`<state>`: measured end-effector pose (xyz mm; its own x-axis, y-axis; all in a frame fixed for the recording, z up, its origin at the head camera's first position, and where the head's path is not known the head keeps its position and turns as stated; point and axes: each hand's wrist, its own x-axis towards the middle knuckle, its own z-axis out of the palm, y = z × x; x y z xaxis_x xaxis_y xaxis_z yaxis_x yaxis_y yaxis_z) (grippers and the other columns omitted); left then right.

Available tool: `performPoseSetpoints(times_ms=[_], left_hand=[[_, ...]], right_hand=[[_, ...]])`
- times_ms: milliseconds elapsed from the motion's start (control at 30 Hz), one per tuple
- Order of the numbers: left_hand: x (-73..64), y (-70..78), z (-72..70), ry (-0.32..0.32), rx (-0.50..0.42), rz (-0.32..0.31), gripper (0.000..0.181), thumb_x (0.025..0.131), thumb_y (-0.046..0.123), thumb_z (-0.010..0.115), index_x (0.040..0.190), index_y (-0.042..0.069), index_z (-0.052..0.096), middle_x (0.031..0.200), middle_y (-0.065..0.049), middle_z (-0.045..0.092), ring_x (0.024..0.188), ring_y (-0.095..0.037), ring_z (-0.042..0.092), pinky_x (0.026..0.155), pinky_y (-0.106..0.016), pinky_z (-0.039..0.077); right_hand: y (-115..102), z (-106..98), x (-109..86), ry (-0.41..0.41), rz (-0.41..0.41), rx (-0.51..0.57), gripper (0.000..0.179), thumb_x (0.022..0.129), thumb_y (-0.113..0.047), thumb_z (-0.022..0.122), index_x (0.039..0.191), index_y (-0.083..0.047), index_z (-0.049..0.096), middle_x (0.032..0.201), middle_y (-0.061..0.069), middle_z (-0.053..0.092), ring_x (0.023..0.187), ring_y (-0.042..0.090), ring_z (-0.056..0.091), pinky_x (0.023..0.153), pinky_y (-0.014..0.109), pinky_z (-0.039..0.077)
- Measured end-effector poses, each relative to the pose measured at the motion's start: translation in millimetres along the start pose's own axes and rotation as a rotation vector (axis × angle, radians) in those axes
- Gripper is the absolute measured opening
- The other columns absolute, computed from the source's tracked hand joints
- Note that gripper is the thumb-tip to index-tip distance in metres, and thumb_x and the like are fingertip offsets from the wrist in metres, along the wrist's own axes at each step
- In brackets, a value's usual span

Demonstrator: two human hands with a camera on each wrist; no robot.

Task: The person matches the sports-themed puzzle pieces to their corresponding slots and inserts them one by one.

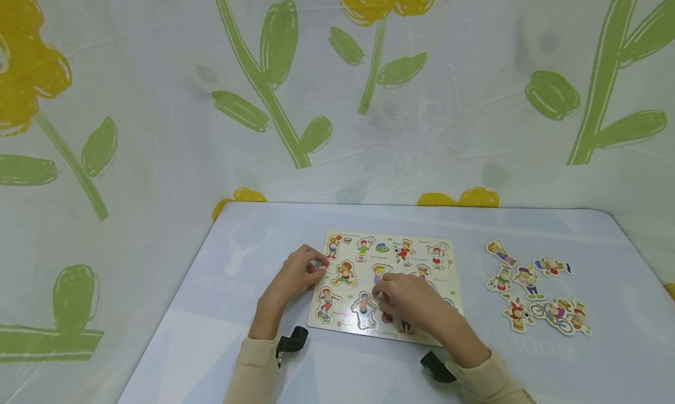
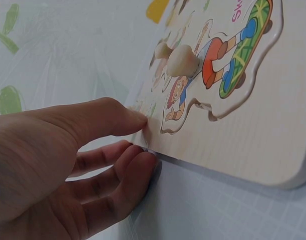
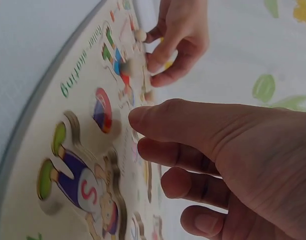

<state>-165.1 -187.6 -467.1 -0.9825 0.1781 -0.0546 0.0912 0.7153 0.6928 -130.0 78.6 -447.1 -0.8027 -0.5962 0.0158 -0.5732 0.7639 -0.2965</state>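
A wooden peg puzzle board (image 1: 337,328) printed with children playing sports lies on the table. My left hand (image 1: 296,273) grips its left edge, thumb on top and fingertips curled at the side; in the left wrist view the thumb (image 2: 138,120) presses beside a knobbed skateboarder piece (image 2: 212,60). My right hand (image 1: 413,301) hovers over the board's middle, fingers relaxed and slightly bent, with nothing visible between them. In the right wrist view its thumb tip is close to the roller skating figure (image 3: 120,75). This hand hides part of the board in the head view.
Several loose figure pieces lie right of the board, among them a cyclist (image 1: 559,316), a footballer (image 1: 518,314) and a figure in a purple outfit (image 1: 528,281). The pale table (image 1: 253,234) meets a flower-printed curtain (image 1: 464,129) behind and at the left.
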Motion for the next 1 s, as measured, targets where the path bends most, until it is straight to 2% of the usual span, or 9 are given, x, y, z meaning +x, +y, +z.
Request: performPoseSetpoints(times_ms=[300,600,833,1000], left_hand=[[-0.3,-0.9,0.1,-0.001,0.005,0.01,0.015,0.086,0.007,0.071,0.102,0.006,0.071,0.106,-0.01,0.058,0.073,-0.014,0.052,0.052,-0.021,0.047],[-0.1,0.6,-0.3,0.002,0.007,0.001,0.014,0.086,0.008,0.071,0.1,0.007,0.072,0.107,-0.009,0.058,0.074,-0.014,0.053,0.052,-0.02,0.048],[0.3,0.0,0.6,0.006,0.009,-0.002,0.013,0.086,0.008,0.072,0.099,0.008,0.072,0.107,-0.009,0.059,0.073,-0.014,0.053,0.052,-0.021,0.047],[0.4,0.6,0.2,0.001,0.014,-0.006,0.013,0.086,0.008,0.072,0.099,0.009,0.072,0.107,-0.008,0.058,0.073,-0.013,0.052,0.052,-0.02,0.047]], right_hand=[[20.3,-16.7,-3.2,-0.01,0.153,0.049,0.022,0.083,-0.023,0.077,0.104,-0.019,0.074,0.081,-0.012,0.061,0.071,0.007,0.049,0.065,0.024,0.045],[70.5,-37.2,-14.9,0.066,0.175,0.107,0.022,0.085,-0.018,0.075,0.106,-0.013,0.072,0.081,-0.008,0.062,0.074,0.011,0.051,0.066,0.028,0.046],[100.3,-45.1,-25.0,0.137,0.244,0.108,0.022,0.086,-0.017,0.074,0.107,-0.011,0.072,0.085,-0.002,0.065,0.071,0.013,0.052,0.063,0.027,0.044],[116.5,-51.8,-34.0,0.176,0.336,0.127,0.028,0.087,-0.017,0.074,0.113,-0.009,0.07,0.095,0.006,0.068,0.077,0.019,0.055,0.064,0.028,0.046]])
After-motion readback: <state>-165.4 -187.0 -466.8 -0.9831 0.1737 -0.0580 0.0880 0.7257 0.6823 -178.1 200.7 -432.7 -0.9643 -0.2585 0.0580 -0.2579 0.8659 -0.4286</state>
